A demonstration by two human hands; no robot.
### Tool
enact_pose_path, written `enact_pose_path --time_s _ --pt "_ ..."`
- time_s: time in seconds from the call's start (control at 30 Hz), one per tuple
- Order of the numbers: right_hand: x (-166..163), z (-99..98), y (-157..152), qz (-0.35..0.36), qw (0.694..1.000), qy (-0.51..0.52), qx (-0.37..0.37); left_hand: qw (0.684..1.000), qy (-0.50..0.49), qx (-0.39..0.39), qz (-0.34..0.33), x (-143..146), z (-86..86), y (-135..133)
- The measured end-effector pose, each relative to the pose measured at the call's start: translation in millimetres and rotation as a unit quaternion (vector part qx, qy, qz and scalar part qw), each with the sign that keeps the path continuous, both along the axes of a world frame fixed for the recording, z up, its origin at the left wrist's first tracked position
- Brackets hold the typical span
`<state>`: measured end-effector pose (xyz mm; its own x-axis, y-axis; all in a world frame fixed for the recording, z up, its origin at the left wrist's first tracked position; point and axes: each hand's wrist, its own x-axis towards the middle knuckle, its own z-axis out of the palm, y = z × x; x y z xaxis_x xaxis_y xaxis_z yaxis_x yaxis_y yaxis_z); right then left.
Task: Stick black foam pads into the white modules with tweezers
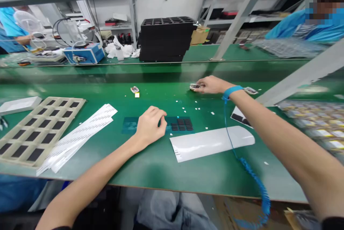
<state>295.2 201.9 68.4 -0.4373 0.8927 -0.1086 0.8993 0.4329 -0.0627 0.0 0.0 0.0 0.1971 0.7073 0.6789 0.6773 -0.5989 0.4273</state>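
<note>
My right hand [211, 84] reaches to the far part of the green bench, its fingers closed on a small white-edged electronic unit [194, 86]. A blue wrist strap [233, 90] with a coiled cord is around that wrist. My left hand [150, 124] rests over a teal sheet [130, 125], fingers curled and thumb near the index fingertip; anything between them is too small to make out. Rows of small black pads [182, 124] lie on the sheet's right end. A similar unit [134, 89] lies beyond my left hand, beside a small yellow-edged white square [137, 95].
Left lie white label strips [80, 137] and a beige compartment tray [37, 133]. A glossy white sheet [212, 142] lies front right; another unit [251, 90] is near the slanted post [301, 72]. Black stacked trays [165, 40] stand behind. A co-worker in blue [290, 25] is across.
</note>
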Motion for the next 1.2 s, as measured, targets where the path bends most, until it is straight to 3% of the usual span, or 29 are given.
enact_pose_path --time_s 0.07,0.17,0.23,0.3,0.4,0.53,0.8,1.1,1.2 --pt "-7 10.5 -20 0.031 0.999 0.013 0.040 1.000 -0.028 0.009 -0.005 3 1.4 -5" --pt "-18 23.8 -72 0.094 0.991 0.047 0.083 0.993 -0.118 0.008 -0.018 6 11.3 -17" --pt "-27 24.6 -116 0.210 0.963 0.106 0.135 0.978 -0.198 -0.030 -0.054 8 19.8 -25" --pt "-35 17.7 -157 0.297 0.928 0.142 0.177 0.953 -0.255 -0.116 -0.118 11 25.9 -31" --pt "-46 -0.6 -196 0.307 0.899 0.149 0.274 0.894 -0.286 -0.278 -0.203 17 27.6 -37" --pt "-52 -24.2 -207 0.284 0.887 0.196 0.307 0.838 -0.353 -0.368 -0.193 23 24.3 -39" --pt "-57 -36.0 -218 0.267 0.864 0.259 0.339 0.862 -0.322 -0.354 -0.165 23 35.5 -47" --pt "-59 -42.6 -221 0.279 0.872 0.278 0.292 0.907 -0.263 -0.302 -0.128 25 33.0 -50" --pt "-61 -41.6 -219 0.241 0.870 0.336 0.268 0.922 -0.261 -0.264 -0.113 25 34.4 -49"
